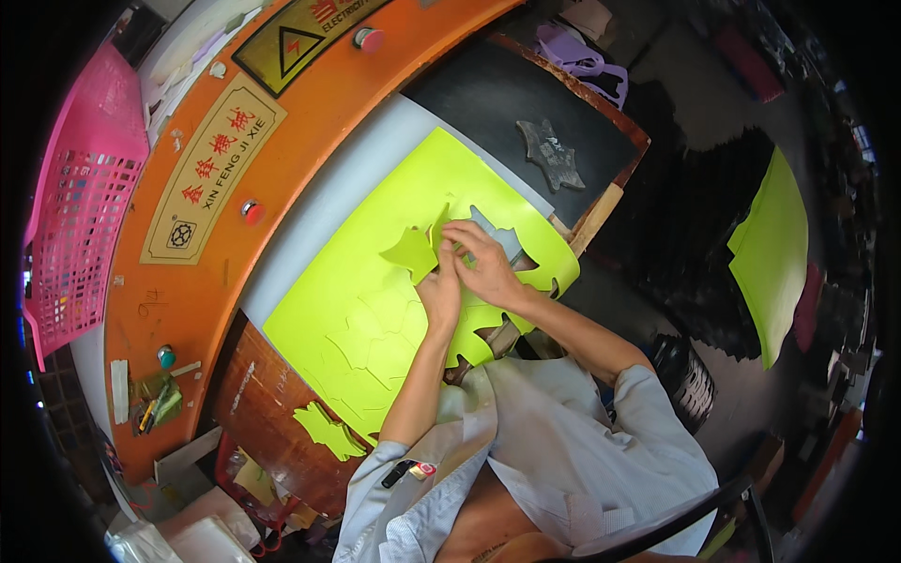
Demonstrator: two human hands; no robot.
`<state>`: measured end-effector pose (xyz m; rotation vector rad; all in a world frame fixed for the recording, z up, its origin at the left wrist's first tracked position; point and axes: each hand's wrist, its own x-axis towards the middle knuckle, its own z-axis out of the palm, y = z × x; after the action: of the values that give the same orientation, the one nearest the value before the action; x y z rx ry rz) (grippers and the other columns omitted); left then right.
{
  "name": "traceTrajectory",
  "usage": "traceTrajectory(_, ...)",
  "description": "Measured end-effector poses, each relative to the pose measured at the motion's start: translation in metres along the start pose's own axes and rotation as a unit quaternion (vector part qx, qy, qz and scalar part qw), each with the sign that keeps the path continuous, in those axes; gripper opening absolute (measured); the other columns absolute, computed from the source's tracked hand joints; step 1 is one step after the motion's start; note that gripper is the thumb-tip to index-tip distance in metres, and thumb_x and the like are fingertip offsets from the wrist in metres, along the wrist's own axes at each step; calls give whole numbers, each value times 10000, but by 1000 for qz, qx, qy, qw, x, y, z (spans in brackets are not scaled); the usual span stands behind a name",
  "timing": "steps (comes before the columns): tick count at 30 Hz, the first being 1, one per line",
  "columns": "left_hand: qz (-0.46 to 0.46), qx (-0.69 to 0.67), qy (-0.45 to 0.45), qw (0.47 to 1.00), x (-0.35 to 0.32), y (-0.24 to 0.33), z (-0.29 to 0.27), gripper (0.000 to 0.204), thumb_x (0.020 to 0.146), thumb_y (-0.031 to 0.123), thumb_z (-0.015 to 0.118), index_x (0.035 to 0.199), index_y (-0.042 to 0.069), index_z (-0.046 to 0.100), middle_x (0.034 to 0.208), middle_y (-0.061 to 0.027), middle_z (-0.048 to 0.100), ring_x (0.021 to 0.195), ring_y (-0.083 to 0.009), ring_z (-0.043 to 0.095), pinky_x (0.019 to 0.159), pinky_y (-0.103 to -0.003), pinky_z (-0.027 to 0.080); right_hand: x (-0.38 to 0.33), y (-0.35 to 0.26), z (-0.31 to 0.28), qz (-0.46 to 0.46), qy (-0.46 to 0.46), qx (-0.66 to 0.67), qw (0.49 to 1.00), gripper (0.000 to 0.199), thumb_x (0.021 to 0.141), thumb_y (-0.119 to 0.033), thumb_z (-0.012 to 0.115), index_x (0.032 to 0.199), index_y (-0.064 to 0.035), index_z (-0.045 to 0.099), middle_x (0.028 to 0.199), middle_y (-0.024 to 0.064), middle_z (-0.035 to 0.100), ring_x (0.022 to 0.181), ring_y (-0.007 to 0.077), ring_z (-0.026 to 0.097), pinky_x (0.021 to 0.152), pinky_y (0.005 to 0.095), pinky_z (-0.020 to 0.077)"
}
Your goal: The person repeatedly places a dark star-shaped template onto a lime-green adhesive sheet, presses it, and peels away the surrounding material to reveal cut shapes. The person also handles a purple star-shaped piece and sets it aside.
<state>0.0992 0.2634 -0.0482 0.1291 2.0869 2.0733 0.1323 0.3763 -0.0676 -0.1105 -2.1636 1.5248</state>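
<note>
A large yellow-green sheet (347, 272) lies on a pale cutting board (328, 192), with cut outlines across its lower left and ragged openings on its right side. Over the sheet, my left hand (439, 293) is closed on a small yellow-green cutout piece (411, 251) with pointed corners. My right hand (486, 267) meets it there, its fingers pinched at the upper edge of the same piece. The fingertips overlap, so the exact grip is partly hidden. Beyond my hands, a dark metal cutting die (551, 155) with a jagged outline rests on a black board (469, 89).
An orange machine beam (310, 117) with red buttons and a green knob (166, 357) runs along the left. A pink basket (89, 216) stands past it. Several loose yellow-green cutouts (328, 432) lie on the brown wooden surface (272, 403). More yellow-green sheet (774, 253) stands at right.
</note>
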Motion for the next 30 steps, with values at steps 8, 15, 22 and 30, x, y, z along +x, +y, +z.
traceTrajectory(8, 67, 132, 114, 982, 24, 10, -33, 307, 1061, 232, 638, 1149, -57, 689, 1003, -98, 719, 958, -173, 637, 870, -343, 514, 61, 57, -13, 6, 67, -66, 996, 153, 933, 21, 680, 1082, 55, 674, 1111, 150, 685, 875, 237, 704, 732, 316, 559)
traceTrajectory(15, 7, 188, 42, 981, 19, 19, -22, 312, 1082, 259, 598, 1073, -27, 723, 976, -79, 716, 880, -190, 644, 836, -381, 524, 53, 74, -4, -16, 100, -31, 994, 125, 924, -20, 701, 1035, 30, 674, 1030, 135, 691, 830, 277, 703, 704, 374, 564)
traceTrajectory(22, 282, 358, -169, 874, -2, -4, -24, 464, 834, -69, 648, 1292, -5, 687, 1302, -244, 678, 1209, -391, 664, 1048, -440, 517, 68, 37, -40, 412, -152, 199, 876, 371, 1024, -331, 623, 967, 20, 730, 816, 185, 716, 744, 230, 714, 684, 376, 543)
traceTrajectory(30, 265, 409, -146, 861, 42, 3, -67, 487, 898, 12, 644, 1384, 3, 617, 1436, -224, 603, 1362, -405, 549, 1144, -477, 430, 120, 40, -17, 209, -394, -192, 874, 405, 790, -348, 847, 858, 38, 743, 786, 192, 735, 762, 320, 738, 713, 449, 576)
